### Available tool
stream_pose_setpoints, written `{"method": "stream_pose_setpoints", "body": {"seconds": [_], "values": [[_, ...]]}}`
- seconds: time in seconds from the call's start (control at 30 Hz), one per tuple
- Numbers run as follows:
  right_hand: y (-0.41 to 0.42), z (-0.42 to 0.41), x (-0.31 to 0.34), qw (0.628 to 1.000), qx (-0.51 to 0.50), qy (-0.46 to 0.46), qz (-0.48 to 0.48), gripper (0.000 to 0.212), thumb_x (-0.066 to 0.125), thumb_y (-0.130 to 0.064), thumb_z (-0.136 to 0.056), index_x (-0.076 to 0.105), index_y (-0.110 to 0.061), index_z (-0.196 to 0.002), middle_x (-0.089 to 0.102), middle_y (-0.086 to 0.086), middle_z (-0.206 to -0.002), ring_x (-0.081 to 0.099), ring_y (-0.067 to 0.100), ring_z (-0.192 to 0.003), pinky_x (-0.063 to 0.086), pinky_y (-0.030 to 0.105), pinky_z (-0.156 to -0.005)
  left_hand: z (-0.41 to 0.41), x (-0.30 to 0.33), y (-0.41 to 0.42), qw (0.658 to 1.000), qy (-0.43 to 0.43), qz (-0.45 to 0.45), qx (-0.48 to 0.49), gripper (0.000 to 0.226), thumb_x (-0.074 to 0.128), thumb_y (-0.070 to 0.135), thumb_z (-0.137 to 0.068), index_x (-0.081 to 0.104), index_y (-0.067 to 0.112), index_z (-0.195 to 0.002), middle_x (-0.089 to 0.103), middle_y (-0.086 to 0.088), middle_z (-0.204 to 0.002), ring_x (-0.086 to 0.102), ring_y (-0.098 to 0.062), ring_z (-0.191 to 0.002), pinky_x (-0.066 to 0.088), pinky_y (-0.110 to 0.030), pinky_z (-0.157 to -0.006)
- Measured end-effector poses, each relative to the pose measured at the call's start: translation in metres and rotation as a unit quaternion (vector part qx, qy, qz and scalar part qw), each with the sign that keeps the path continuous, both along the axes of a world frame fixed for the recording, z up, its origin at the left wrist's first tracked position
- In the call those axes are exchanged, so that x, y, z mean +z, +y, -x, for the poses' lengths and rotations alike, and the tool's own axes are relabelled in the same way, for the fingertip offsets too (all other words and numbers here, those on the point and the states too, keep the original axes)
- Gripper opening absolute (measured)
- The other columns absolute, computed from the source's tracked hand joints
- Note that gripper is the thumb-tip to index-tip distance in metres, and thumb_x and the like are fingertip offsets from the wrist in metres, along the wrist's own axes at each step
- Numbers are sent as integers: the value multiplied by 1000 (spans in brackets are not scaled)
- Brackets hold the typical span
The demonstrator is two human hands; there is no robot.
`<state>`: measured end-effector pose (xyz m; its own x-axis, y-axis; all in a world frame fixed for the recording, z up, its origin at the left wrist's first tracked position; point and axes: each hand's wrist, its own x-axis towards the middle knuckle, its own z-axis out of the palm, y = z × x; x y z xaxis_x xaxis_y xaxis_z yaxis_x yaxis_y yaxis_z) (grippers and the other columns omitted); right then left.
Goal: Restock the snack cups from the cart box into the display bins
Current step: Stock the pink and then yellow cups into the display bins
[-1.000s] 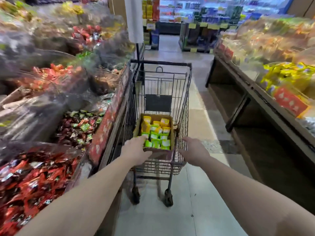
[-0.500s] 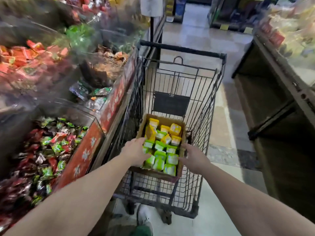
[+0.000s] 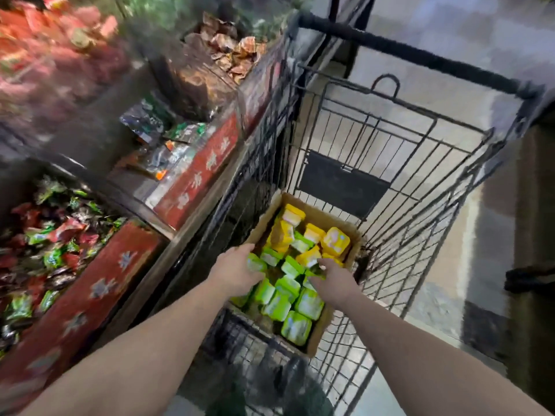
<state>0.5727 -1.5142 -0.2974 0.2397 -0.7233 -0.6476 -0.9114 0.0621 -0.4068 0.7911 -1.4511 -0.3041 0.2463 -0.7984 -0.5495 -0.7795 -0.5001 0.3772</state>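
An open cardboard box (image 3: 319, 331) sits in the basket of a black wire cart (image 3: 399, 46). Green snack cups (image 3: 295, 324) fill its near half and yellow snack cups (image 3: 335, 240) its far half. Both my hands are inside the box. My left hand (image 3: 238, 273) curls around one green snack cup (image 3: 255, 263) at the left side. My right hand (image 3: 335, 280) lies on the cups at the right side, fingertips down among them, so its grip is hidden. The picture is blurred by motion.
Display bins with clear lids run along the left, touching the cart: a near bin (image 3: 90, 283) of red and green wrapped sweets, a middle bin (image 3: 207, 163) with few packets, a far bin (image 3: 228, 49) of brown packets. Tiled aisle floor (image 3: 450, 310) lies right of the cart.
My view has come closer and tilted down onto the cart. Both hands have moved from the box's outer edges in over the cups, and the left hand has closed on a green one.
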Motion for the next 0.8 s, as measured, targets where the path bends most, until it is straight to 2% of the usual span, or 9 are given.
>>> {"method": "stream_pose_setpoints", "body": {"seconds": [0.1,0.17,0.27,0.33,0.4,0.5,0.6,0.7,0.8], "values": [[-39,-14,-23,1000,11,-16,-23,59,54,-42,-93,35,-19,-144,56,11,-132,59,22,-82,48,30,-74,5,-14,-13,998,18,-2,68,71,66,51,-74,44,27,-137,57,-6,-128,54,-27,-119,44,-34,-96],[-63,-30,-43,999,4,-29,-23,60,55,-43,-92,35,-20,-143,52,9,-136,61,24,-87,48,29,-76,4,-29,-24,993,35,-4,110,67,67,48,-73,47,29,-134,58,-4,-126,56,-24,-115,46,-34,-95],[-92,-57,-86,999,-4,-29,-15,67,58,-47,-89,33,-17,-144,49,9,-140,57,29,-114,45,30,-84,1,-59,-40,983,73,-6,166,68,69,45,-75,44,30,-137,56,-2,-129,60,-23,-110,50,-35,-91],[-104,-76,-117,998,-41,-42,-33,74,62,-49,-85,34,-14,-144,50,12,-137,51,30,-122,44,34,-92,-1,-85,-51,975,102,-14,197,70,69,43,-79,39,29,-140,57,-2,-127,63,-25,-105,53,-35,-86],[-114,-95,-150,993,-93,-56,-48,80,67,-54,-75,38,-16,-139,51,11,-134,52,32,-121,47,38,-95,-2,-114,-61,968,127,-8,217,70,69,39,-81,38,26,-142,61,-4,-126,64,-25,-106,51,-33,-88],[-121,-112,-185,984,-161,-72,-23,66,71,-46,-68,47,-15,-121,57,4,-109,59,28,-100,49,34,-79,-2,-147,-74,951,181,1,251,67,68,33,-86,36,21,-143,51,-3,-136,57,-23,-118,44,-30,-98],[-119,-111,-188,977,-186,-104,-2,38,69,-22,-81,56,-6,-113,53,-1,-86,59,24,-90,41,30,-70,1,-165,-81,907,252,-6,337,63,69,29,-86,39,20,-141,48,-6,-138,53,-25,-121,44,-37,-101],[-108,-93,-172,917,-250,-244,-193,17,64,-16,-89,62,-15,-106,67,-6,-84,64,17,-81,53,35,-73,6,-166,-83,836,337,-18,432,69,74,38,-79,41,26,-139,56,-9,-131,59,-31,-114,49,-42,-88],[-103,-77,-156,878,-203,-265,-344,24,59,-26,-93,62,-19,-116,73,-1,-99,68,17,-84,57,31,-75,9,-151,-84,754,458,-50,469,45,62,28,-91,45,21,-132,64,-6,-121,65,-19,-99,53,-33,-75]]}}
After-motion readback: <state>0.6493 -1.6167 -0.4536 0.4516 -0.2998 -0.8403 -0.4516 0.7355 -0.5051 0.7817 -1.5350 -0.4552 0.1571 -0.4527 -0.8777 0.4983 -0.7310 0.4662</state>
